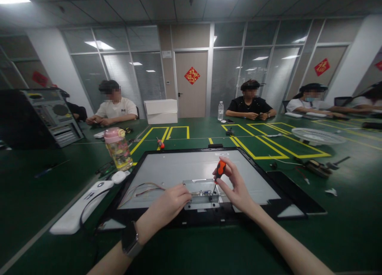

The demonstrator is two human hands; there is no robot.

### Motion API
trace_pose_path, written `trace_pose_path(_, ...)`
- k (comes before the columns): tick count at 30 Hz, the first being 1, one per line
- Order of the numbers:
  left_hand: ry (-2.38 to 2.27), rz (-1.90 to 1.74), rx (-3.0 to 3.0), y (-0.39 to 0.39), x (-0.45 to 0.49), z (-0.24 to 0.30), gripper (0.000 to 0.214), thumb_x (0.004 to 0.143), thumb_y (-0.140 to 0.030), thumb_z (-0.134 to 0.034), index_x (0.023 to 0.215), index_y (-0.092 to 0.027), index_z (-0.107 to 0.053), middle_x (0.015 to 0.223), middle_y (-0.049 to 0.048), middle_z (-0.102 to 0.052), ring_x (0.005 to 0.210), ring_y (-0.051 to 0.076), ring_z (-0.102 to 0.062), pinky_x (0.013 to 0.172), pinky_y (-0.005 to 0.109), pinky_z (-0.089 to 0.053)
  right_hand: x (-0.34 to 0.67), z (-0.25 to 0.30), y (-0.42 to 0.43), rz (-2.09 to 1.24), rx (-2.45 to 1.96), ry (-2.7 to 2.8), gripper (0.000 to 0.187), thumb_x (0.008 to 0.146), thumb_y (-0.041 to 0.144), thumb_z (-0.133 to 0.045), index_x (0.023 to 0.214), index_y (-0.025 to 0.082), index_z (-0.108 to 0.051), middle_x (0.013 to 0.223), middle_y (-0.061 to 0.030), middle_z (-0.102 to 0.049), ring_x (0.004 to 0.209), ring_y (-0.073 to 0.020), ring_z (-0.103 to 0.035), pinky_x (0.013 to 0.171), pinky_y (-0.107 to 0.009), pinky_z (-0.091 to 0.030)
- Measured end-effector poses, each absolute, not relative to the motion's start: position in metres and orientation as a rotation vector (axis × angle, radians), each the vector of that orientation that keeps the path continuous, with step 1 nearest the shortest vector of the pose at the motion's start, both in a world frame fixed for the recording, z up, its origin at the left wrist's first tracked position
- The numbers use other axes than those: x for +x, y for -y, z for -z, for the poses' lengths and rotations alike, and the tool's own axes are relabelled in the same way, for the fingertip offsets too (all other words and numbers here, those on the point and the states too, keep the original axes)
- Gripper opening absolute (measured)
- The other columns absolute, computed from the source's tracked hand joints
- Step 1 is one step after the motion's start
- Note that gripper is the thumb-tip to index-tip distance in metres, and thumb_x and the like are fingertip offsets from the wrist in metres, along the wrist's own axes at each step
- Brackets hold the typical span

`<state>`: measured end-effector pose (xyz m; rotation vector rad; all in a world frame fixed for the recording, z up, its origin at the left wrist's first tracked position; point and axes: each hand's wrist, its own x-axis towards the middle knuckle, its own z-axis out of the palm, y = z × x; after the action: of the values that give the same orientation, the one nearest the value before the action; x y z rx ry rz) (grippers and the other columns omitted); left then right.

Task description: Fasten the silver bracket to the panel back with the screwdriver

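A monitor panel (167,167) lies face down on the green table, its grey back up. A small metal bracket (203,189) sits at its near edge. My right hand (237,187) is closed round a screwdriver (219,172) with an orange and black handle, held upright with its tip down on the bracket. My left hand (167,207) rests curled at the bracket's left edge, fingertips pressed on the metal. A watch (131,239) is on my left wrist. Thin wires (146,187) run across the panel to the left of the bracket.
A white cover piece (79,207) lies left of the panel, beside a pink-lidded bottle (118,148). An opened computer case (44,116) stands far left. A round fan grille (318,135) and small tools (319,165) lie to the right. Several other people sit along the far side.
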<state>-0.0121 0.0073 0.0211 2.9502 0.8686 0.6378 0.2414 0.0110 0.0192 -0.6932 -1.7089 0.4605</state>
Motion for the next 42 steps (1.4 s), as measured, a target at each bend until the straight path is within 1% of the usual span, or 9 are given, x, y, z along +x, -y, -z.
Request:
trace_pose_path(8, -0.937, -0.640, 2.774, -0.014, -0.009, -0.017, 0.016, 0.090, -0.014, -0.053, 0.084, -0.016, -0.068, 0.090, 0.0037, -0.056, 0.081, 0.014, -0.057, 0.072, 0.023, -0.046, 0.241, -0.022, -0.010, -0.432, -0.688, 1.724, 0.053, 0.090, 0.021, -0.052, 0.139, 0.029, -0.034, 0.095, -0.0049, -0.061, 0.088, -0.0219, -0.062, 0.084, -0.044, -0.048)
trace_pose_path(16, -0.926, -0.643, 2.788, -0.014, -0.010, -0.018, 0.019, 0.092, -0.017, -0.050, 0.082, -0.016, -0.067, 0.089, 0.0043, -0.058, 0.079, 0.013, -0.056, 0.071, 0.023, -0.046, 0.241, -0.019, -0.012, -0.438, -0.698, 1.718, 0.054, 0.089, 0.021, -0.052, 0.140, 0.030, -0.034, 0.097, -0.0052, -0.061, 0.089, -0.0225, -0.061, 0.084, -0.045, -0.049)
trace_pose_path(25, -0.896, -0.614, 2.806, -0.016, -0.015, -0.017, 0.020, 0.091, -0.014, -0.050, 0.082, -0.016, -0.068, 0.095, 0.0057, -0.059, 0.084, 0.014, -0.058, 0.076, 0.024, -0.048, 0.241, -0.018, -0.013, -0.465, -0.685, 1.707, 0.055, 0.090, 0.020, -0.051, 0.141, 0.030, -0.033, 0.096, -0.0050, -0.060, 0.088, -0.0214, -0.060, 0.083, -0.044, -0.049)
trace_pose_path(29, -0.920, -0.562, 2.912, -0.012, -0.013, -0.020, 0.018, 0.090, -0.011, -0.052, 0.084, -0.016, -0.068, 0.093, 0.0054, -0.058, 0.082, 0.014, -0.056, 0.072, 0.023, -0.046, 0.240, -0.016, -0.014, -0.481, -0.702, 1.696, 0.053, 0.091, 0.020, -0.050, 0.141, 0.030, -0.033, 0.095, -0.0046, -0.060, 0.087, -0.0208, -0.060, 0.081, -0.042, -0.050)
trace_pose_path(32, -0.941, -0.541, 2.993, -0.008, -0.009, -0.022, 0.018, 0.089, -0.010, -0.051, 0.081, -0.015, -0.066, 0.089, 0.0054, -0.058, 0.079, 0.015, -0.055, 0.069, 0.024, -0.046, 0.240, -0.014, -0.016, -0.489, -0.724, 1.695, 0.054, 0.092, 0.022, -0.050, 0.143, 0.029, -0.032, 0.092, -0.0037, -0.061, 0.084, -0.0202, -0.060, 0.080, -0.041, -0.051)
trace_pose_path(36, -1.012, -0.551, 2.906, -0.006, -0.006, -0.026, 0.020, 0.088, -0.009, -0.052, 0.075, -0.016, -0.065, 0.088, 0.0042, -0.061, 0.079, 0.015, -0.058, 0.071, 0.025, -0.048, 0.242, -0.013, -0.020, -0.469, -0.761, 1.688, 0.056, 0.090, 0.026, -0.056, 0.142, 0.029, -0.035, 0.095, -0.0036, -0.062, 0.086, -0.0206, -0.060, 0.085, -0.042, -0.050)
trace_pose_path(39, -1.033, -0.690, 2.678, -0.007, -0.006, -0.036, 0.017, 0.085, -0.010, -0.056, 0.074, -0.017, -0.066, 0.088, 0.0030, -0.065, 0.079, 0.015, -0.063, 0.075, 0.026, -0.050, 0.239, -0.014, -0.022, -0.512, -0.779, 1.630, 0.065, 0.087, 0.029, -0.062, 0.144, 0.028, -0.032, 0.087, -0.0008, -0.060, 0.082, -0.0198, -0.059, 0.087, -0.042, -0.048)
trace_pose_path(41, -1.041, -0.981, 2.484, -0.006, -0.001, -0.049, 0.013, 0.087, -0.015, -0.057, 0.083, -0.018, -0.068, 0.091, 0.0038, -0.067, 0.084, 0.016, -0.064, 0.079, 0.027, -0.051, 0.234, -0.015, -0.023, -0.616, -0.761, 1.554, 0.074, 0.083, 0.031, -0.068, 0.145, 0.027, -0.027, 0.078, 0.0028, -0.056, 0.075, -0.0182, -0.059, 0.083, -0.040, -0.049)
trace_pose_path(42, -1.035, -1.114, 2.384, -0.005, 0.004, -0.057, 0.012, 0.088, -0.020, -0.057, 0.091, -0.019, -0.069, 0.095, 0.0051, -0.068, 0.089, 0.017, -0.065, 0.083, 0.030, -0.051, 0.231, -0.016, -0.023, -0.675, -0.738, 1.520, 0.077, 0.079, 0.031, -0.072, 0.143, 0.027, -0.029, 0.077, 0.0039, -0.055, 0.073, -0.0173, -0.058, 0.081, -0.038, -0.050)
